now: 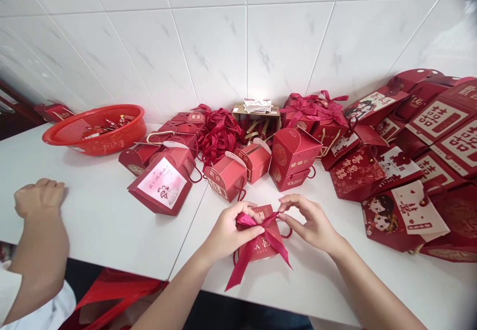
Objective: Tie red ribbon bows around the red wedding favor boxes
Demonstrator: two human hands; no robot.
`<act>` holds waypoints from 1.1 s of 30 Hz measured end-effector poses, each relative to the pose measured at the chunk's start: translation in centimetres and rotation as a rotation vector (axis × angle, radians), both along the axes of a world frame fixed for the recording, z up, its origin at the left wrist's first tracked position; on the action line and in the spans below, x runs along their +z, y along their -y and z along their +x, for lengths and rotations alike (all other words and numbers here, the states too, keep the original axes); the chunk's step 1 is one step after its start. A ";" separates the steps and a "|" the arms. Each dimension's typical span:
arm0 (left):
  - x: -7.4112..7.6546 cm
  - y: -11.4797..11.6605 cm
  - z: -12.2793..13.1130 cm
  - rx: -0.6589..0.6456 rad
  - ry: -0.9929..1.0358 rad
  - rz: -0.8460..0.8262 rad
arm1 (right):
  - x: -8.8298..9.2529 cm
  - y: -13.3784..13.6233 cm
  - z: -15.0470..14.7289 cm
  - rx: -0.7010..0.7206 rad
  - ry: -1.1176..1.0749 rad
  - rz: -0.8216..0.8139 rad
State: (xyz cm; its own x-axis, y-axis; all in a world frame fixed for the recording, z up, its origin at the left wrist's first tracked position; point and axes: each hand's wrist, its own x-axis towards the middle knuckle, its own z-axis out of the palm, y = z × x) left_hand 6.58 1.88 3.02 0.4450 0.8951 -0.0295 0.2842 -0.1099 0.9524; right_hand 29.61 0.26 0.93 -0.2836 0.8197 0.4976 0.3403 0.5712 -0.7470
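Note:
A small red gift box [269,249] sits on the white table before me, with a dark pink ribbon [244,265] tied in a bow across its top. My left hand [231,230] is closed on the bow's left loop, thumb over the knot. My right hand [307,220] pinches the right part of the bow between thumb and fingertips. Two ribbon tails hang down over the box's front. Part of a dark red cord handle shows at the box's right side.
Several red boxes [227,176] and a ribbon pile [220,133] lie behind. At left are a red plastic basket [95,143] and another person's forearm [40,250] with closed fist. Stacked printed boxes [406,210] crowd the right. A tiled wall [208,51] bounds the table.

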 end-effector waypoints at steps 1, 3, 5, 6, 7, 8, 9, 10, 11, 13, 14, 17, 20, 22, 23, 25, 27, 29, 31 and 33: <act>0.0 0.0 -0.1 -0.004 0.001 -0.011 | 0.0 -0.1 0.0 0.022 0.012 -0.020; 0.0 0.0 -0.3 -0.011 -0.001 -0.017 | -0.1 -0.2 0.0 0.073 0.042 -0.070; 0.1 0.0 -0.4 -0.022 0.002 -0.016 | -0.1 -0.2 -0.2 0.112 0.039 -0.113; 0.1 0.0 -0.4 -0.025 0.006 -0.017 | -0.2 -0.2 -0.4 0.121 0.022 -0.122; 0.1 0.1 -0.4 -0.024 0.010 -0.017 | -0.2 -0.2 -0.6 0.124 0.001 -0.121; 0.1 0.1 -0.3 -0.017 0.013 -0.015 | -0.2 -0.2 -0.7 0.121 -0.020 -0.113; 0.1 0.1 -0.2 -0.006 0.014 -0.012 | -0.3 -0.2 -0.9 0.114 -0.039 -0.105; 0.1 0.1 -0.1 0.008 0.015 -0.012 | -0.3 -0.1 -1.0 0.102 -0.052 -0.101; 0.1 0.1 0.0 0.020 0.016 -0.014 | -0.3 -0.1 -1.1 0.088 -0.062 -0.103; 0.0 0.2 0.1 0.036 0.023 -0.019 | -0.2 0.1 -1.4 0.064 -0.075 -0.125; -0.1 0.3 0.2 0.041 0.028 -0.017 | -0.1 0.1 -1.6 0.054 -0.082 -0.137; 0.0 0.4 0.3 0.041 0.037 -0.001 | 0.0 0.4 -2.2 0.038 -0.092 -0.148; 0.0 0.5 0.4 0.037 0.039 0.011 | 0.0 0.6 -2.8 0.005 -0.093 -0.143; 0.0 0.4 0.4 0.041 0.035 0.024 | -0.1 0.6 -3.1 -0.019 -0.107 -0.153; 0.0 0.4 0.4 0.043 0.030 0.033 | -0.1 0.6 -3.1 -0.026 -0.121 -0.168; -0.2 0.3 0.5 0.044 0.021 0.052 | -0.2 0.5 -3.0 -0.029 -0.156 -0.213; -0.4 0.2 0.5 0.040 0.009 0.065 | -0.3 0.5 -2.8 -0.029 -0.190 -0.260; -0.6 0.2 0.5 0.033 -0.003 0.076 | -0.3 0.5 -2.4 -0.037 -0.209 -0.297; -0.7 0.3 0.5 0.026 -0.016 0.087 | -0.3 0.4 -2.1 -0.055 -0.214 -0.322; -0.8 0.3 0.6 0.031 -0.017 0.090 | -0.4 0.4 -1.8 -0.070 -0.206 -0.341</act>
State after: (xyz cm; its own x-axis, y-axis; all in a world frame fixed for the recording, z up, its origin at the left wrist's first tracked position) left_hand 7.18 1.58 2.26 0.4170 0.9078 0.0445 0.3053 -0.1860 0.9339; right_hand 27.84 -0.12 0.57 -0.1441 0.9615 0.2342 0.1932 0.2594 -0.9462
